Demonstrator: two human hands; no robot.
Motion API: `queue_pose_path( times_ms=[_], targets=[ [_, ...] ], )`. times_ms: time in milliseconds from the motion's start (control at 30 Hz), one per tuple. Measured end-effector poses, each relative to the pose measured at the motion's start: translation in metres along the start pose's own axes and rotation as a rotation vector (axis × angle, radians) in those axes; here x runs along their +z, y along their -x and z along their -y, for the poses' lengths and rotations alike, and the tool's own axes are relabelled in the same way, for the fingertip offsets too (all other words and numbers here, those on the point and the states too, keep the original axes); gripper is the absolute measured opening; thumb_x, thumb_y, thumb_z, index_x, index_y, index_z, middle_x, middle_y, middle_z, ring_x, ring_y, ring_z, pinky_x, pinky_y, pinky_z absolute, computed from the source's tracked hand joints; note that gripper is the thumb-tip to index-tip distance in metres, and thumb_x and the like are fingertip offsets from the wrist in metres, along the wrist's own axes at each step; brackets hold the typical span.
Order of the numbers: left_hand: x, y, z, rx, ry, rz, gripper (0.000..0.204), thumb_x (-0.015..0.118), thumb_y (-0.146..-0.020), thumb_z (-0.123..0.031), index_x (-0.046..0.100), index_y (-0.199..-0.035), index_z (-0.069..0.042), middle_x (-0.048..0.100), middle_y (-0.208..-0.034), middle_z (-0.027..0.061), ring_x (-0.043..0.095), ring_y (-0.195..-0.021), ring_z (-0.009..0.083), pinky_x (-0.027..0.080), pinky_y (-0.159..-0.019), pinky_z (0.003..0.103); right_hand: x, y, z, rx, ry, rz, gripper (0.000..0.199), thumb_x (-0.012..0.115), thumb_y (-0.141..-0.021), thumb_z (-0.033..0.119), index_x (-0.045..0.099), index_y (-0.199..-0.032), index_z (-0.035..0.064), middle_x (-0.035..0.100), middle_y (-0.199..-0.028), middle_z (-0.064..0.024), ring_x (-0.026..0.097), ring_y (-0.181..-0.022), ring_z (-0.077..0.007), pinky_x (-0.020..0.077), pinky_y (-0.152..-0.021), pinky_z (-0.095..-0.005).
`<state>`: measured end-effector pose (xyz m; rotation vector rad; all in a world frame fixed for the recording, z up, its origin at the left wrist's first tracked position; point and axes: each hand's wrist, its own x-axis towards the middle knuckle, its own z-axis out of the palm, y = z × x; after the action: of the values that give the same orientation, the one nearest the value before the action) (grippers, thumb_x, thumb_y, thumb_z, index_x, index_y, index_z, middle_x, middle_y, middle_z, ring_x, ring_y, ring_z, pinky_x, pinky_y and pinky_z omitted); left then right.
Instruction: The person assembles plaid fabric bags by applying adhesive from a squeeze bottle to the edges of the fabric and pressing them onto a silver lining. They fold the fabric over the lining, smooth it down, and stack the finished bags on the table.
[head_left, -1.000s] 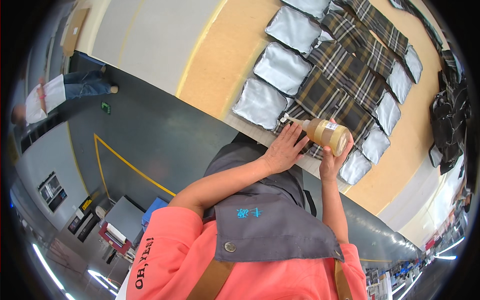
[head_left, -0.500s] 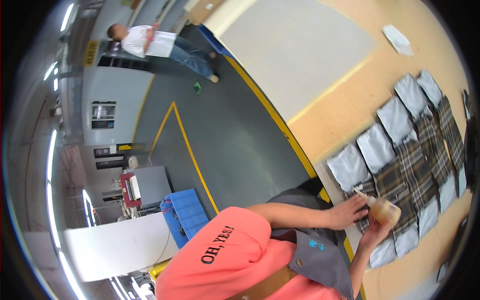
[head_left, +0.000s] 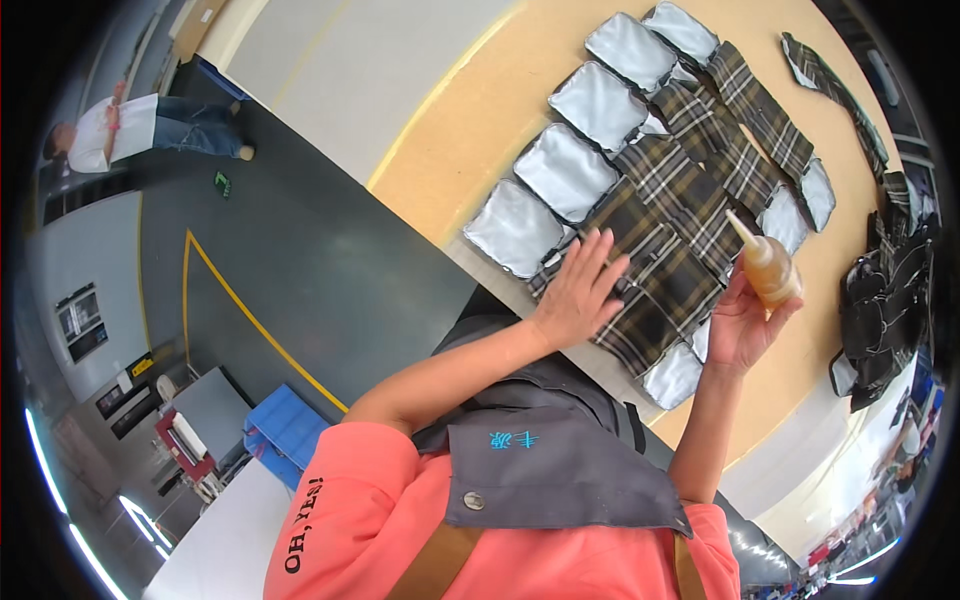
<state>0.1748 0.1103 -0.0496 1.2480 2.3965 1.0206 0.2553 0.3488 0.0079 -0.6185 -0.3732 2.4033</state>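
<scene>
My left hand (head_left: 582, 292), fingers spread and nothing in them, is over the near left end of the plaid fabric pieces (head_left: 668, 268); whether it touches them I cannot tell. In my right hand (head_left: 738, 328) is a squeeze bottle (head_left: 770, 272) with amber contents and a long pale nozzle. The bottle is tilted, its nozzle pointing up and to the left, in front of the fabric. The brown-and-black plaid strips lie side by side on the tan table (head_left: 450, 165). Silvery white padded panels (head_left: 568, 172) line their ends.
A dark bundle of plaid pieces (head_left: 885, 310) lies at the table's right side, near a long curved strip (head_left: 840, 95). A grey sheet (head_left: 360, 70) covers the far left of the table. Beyond the left edge, a person (head_left: 130, 130) stands on the floor near a blue crate (head_left: 285, 425).
The view has turned, bringing the fabric toward the middle. My hands have spread apart: the bottle's nozzle, earlier beside my left hand, is now well to its right and points more upward.
</scene>
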Motion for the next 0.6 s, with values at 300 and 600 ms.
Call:
queue_pose_path(
  times_ms=[300,600],
  targets=[
    [0.04,-0.044,0.002,-0.142,-0.14,-0.011,0.073,0.067,-0.085,-0.033,0.033,-0.14,0.0,0.025,-0.145,0.0332,0.021,-0.139,0.0483,0.021,-0.113,0.054,-0.013,0.008,-0.029,-0.065,0.377,-0.051,0.061,0.06,-0.09,0.047,0.043,-0.134,0.0081,0.053,-0.131,-0.0126,0.057,-0.116,-0.0288,0.0552,-0.092,-0.0433],
    [0.052,-0.032,0.001,-0.121,-0.109,0.067,0.072,0.067,-0.085,-0.032,0.034,-0.141,0.0,0.02,-0.148,0.0323,0.017,-0.14,0.0473,0.021,-0.114,0.053,-0.042,-0.009,-0.073,-0.183,0.821,0.047,0.066,0.066,-0.091,0.034,0.029,-0.139,0.0076,0.046,-0.13,-0.0095,0.051,-0.118,-0.0225,0.0509,-0.091,-0.0406]
  ],
)
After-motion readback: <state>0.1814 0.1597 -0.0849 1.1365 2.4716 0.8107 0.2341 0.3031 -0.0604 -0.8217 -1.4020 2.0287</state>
